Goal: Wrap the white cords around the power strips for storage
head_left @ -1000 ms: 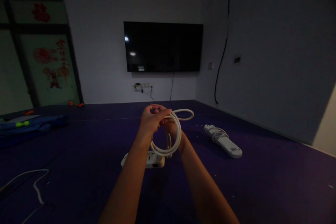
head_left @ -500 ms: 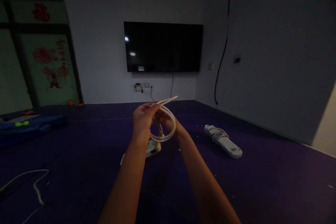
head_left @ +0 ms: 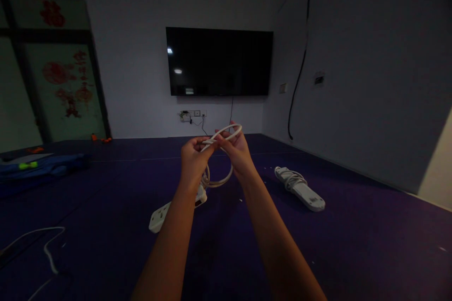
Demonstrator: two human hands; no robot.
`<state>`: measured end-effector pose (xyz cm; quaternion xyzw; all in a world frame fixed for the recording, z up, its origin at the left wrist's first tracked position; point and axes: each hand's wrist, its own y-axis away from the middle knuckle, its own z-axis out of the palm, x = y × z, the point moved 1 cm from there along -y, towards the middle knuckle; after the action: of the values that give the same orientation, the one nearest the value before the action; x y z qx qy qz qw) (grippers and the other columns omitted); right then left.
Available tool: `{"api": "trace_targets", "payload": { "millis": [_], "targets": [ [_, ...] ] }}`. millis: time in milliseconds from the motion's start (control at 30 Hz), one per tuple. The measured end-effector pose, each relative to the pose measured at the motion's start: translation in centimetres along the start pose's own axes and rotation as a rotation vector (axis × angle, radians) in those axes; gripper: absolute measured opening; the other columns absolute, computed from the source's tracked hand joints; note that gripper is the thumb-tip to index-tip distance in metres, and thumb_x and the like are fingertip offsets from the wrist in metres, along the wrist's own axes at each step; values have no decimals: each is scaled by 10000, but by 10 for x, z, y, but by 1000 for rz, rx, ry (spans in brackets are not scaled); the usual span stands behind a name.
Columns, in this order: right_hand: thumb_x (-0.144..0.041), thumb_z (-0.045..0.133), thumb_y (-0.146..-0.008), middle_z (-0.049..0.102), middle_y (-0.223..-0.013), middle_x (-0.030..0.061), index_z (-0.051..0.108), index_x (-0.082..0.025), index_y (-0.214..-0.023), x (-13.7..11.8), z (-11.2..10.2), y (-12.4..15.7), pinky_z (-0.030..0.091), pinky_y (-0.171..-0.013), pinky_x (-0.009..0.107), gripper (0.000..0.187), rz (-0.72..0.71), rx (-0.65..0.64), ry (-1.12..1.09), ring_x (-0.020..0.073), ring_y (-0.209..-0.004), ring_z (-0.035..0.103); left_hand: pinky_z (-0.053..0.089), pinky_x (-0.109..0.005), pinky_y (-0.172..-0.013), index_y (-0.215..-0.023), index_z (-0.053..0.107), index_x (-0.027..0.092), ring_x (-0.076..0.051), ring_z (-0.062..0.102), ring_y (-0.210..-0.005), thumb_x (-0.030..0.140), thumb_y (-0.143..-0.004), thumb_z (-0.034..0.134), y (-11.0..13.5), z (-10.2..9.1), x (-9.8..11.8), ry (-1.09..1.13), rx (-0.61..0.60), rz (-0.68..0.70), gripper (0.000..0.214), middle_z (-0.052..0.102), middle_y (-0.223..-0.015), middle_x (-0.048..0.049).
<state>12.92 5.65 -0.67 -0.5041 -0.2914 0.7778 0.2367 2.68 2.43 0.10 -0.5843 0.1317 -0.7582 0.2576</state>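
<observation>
Two forearms [head_left: 178, 235] of yours reach in from the bottom, over the purple floor [head_left: 360, 254]. Low on your left lies a thin white cable [head_left: 51, 258]. The strip [head_left: 159, 217] is below your hands, partly hidden by your left forearm, with its sockets facing up. Above it, your left hand [head_left: 194, 157] pinches the cord [head_left: 221, 184] between thumb and fingers, and your right hand [head_left: 240, 153] is clamped on the same cord just beside it. A round coil hangs under your fingers, down by the strip's right end, and a narrow loop slants up across your right hand. To your right, the other strip [head_left: 309, 198] lies slantwise, its own cord wrapped about it. Farther left is blue cloth [head_left: 56, 165]; beyond, a dark TV [head_left: 221, 62] hangs on the wall above sockets [head_left: 197, 113].
</observation>
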Motion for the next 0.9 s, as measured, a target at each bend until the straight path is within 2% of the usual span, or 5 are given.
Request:
{"api": "trace_targets", "payload": {
  "millis": [167, 300, 500, 733, 900],
  "targets": [
    [-392, 658, -715, 575, -1120, 78, 262, -270, -1356, -5, 0, 2, 506, -815, 317, 764, -137, -87, 128, 172, -943, 588, 316, -159, -421, -796, 627, 131, -54, 470, -450, 190, -547, 782, -3, -9, 1, 0, -110, -141, 300, 589, -588, 25],
    [-329, 597, -781, 582, -1150, 82, 325, -274, -1339, -14, 0, 6, 491, -847, 337, 623, -214, -129, 186, 191, -1011, 575, 383, -169, -482, -870, 619, 135, -68, 515, -513, 113, -521, 755, -6, -17, -1, -3, -276, -177, 375, 621, -679, 8],
    [-242, 517, -837, 615, -1136, 74, 449, -259, -1268, -16, 5, 9, 450, -919, 375, 437, -304, -185, 271, 197, -1061, 574, 397, -215, -569, -863, 622, 153, -141, 567, -610, 89, -671, 582, -14, -19, -11, -579, -300, 205, 206, 611, -655, -10],
    [-182, 474, -838, 666, -1068, 33, 597, -267, -1123, -12, 6, 10, 411, -971, 418, 322, -376, -164, 375, 197, -1035, 596, 368, -271, -607, -982, 613, 195, -207, 566, -681, 144, -766, 513, -13, -21, -12, -958, -253, 343, 245, 602, -671, -49],
    [-81, 476, -745, 663, -1084, -10, 663, -291, -1011, -19, 10, 13, 370, -1013, 447, 387, -326, -258, 449, 198, -1087, 564, 407, -337, -691, -851, 630, 201, -285, 517, -913, 235, -794, 520, -4, -20, -7, -1370, -101, 526, 130, 602, -836, -111]
  ]
}}
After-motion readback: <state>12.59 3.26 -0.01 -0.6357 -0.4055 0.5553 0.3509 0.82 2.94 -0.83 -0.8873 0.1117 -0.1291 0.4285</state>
